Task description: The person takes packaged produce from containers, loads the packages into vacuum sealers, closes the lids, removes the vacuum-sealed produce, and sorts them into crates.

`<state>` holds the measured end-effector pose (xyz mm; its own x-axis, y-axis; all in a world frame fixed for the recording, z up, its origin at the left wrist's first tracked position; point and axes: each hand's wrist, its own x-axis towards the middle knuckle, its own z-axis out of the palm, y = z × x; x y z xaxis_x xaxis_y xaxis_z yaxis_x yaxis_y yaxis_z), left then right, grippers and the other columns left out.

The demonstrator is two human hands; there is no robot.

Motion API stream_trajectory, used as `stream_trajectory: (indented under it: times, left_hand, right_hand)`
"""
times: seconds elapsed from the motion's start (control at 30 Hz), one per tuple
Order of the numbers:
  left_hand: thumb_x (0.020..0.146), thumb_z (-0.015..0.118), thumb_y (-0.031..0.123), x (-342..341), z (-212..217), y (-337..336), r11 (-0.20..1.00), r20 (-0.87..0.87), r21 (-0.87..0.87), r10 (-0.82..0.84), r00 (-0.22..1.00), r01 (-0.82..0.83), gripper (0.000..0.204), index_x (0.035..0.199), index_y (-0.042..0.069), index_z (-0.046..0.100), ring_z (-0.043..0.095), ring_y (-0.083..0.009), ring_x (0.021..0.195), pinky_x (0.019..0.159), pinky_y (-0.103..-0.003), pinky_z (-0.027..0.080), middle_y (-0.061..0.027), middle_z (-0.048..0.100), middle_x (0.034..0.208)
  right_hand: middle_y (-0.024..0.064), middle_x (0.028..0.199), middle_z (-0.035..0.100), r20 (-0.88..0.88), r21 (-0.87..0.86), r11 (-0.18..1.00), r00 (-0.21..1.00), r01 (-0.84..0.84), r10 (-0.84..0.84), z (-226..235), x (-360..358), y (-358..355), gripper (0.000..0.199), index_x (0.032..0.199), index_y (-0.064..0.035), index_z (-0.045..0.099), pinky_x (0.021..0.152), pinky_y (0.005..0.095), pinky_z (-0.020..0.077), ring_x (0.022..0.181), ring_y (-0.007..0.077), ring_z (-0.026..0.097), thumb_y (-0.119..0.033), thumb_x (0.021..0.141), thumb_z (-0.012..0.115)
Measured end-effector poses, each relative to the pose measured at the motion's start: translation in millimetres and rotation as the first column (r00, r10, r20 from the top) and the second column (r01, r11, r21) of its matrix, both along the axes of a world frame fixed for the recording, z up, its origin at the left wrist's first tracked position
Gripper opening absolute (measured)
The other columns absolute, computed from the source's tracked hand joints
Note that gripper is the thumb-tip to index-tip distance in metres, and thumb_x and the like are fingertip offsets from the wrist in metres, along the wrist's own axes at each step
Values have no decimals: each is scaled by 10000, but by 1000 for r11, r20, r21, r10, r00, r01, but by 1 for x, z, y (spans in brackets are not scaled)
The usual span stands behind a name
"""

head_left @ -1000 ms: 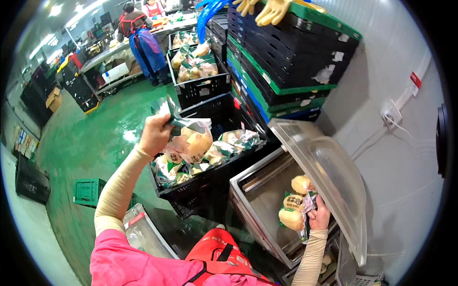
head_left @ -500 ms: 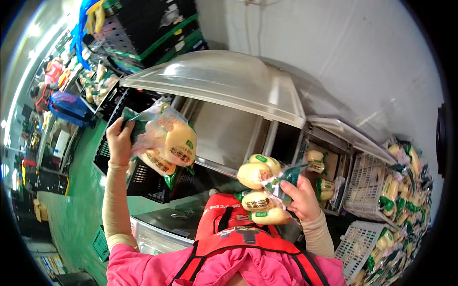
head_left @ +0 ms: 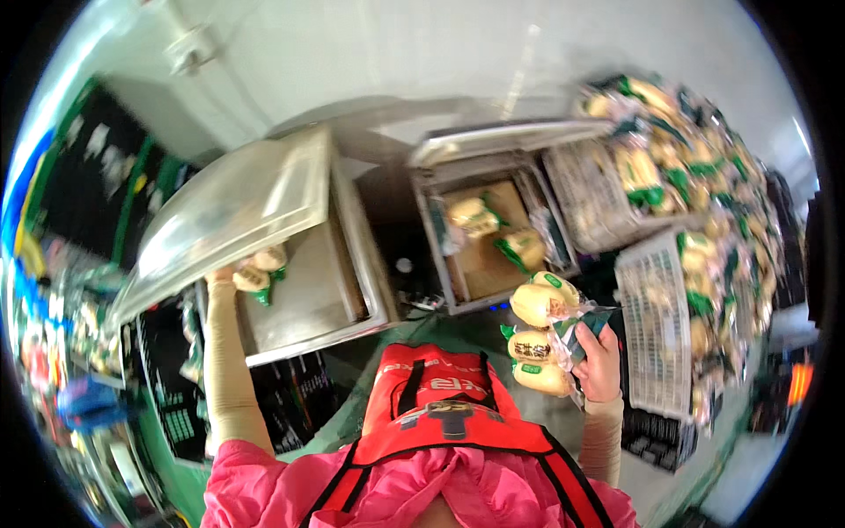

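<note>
My left arm reaches under the raised clear lid of the left metal chamber machine. My left hand is at the chamber's left side, partly hidden by the lid's edge, closed on a clear plastic pack of pale yellow, oval food pieces with green ends. My right hand is closed around the green plastic ends of more such packs, which hang to its left, in front of the right chamber machine. Inside that machine lie two packs, one at the upper left and one lower right.
A grey plastic crate and another crate stand on the right beside a big heap of similar packs. Black crates are at the lower left, with stacked black crates farther back. A pale wall rises behind.
The view has swung right. My left hand has carried its pack from in front of the left machine to under its lid. My right hand still holds its packs, now nearer the right machine.
</note>
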<state>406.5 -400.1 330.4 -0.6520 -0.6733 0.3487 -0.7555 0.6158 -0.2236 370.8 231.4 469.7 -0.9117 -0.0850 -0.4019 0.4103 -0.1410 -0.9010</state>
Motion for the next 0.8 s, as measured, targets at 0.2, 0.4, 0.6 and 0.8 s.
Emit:
stream_trajectory:
  times: [0.2,0.4,0.6,0.8]
  left_hand:
    - [839,557,365,-73,-4,-3,874,-482,253,-258,838,414,468,1201,69,520,492,-282,1098,924,-401,375,-148,519,1218]
    - [809,609,403,-60,-24,-49,773,-579,298,-320,750,560,549,1201,29,521,544,-277,1038,840,-374,455,-176,540,1186]
    - [802,617,444,-32,14,8,908,-534,229,-184,825,350,569,1158,3,568,565,-298,1038,884,-354,448,-153,568,1180]
    - [831,567,447,25,27,72,974,-376,181,-60,925,137,548,1171,18,564,576,-295,1017,867,-331,456,-167,574,1159]
  right_hand:
    - [-56,622,513,46,99,923,925,372,-377,2,57,35,49,884,-104,545,317,169,176,368,0,292,-145,890,519]
    - [-45,589,512,70,13,820,818,572,-571,-2,80,88,81,839,-104,548,300,184,190,358,17,333,-170,884,534]
    - [-17,724,587,-169,35,797,790,603,-590,47,71,177,132,989,-68,531,296,162,222,388,18,412,-137,876,527]
    - [-77,611,478,-329,84,579,571,811,-752,89,0,298,62,853,-159,513,306,172,168,359,1,296,-208,867,549]
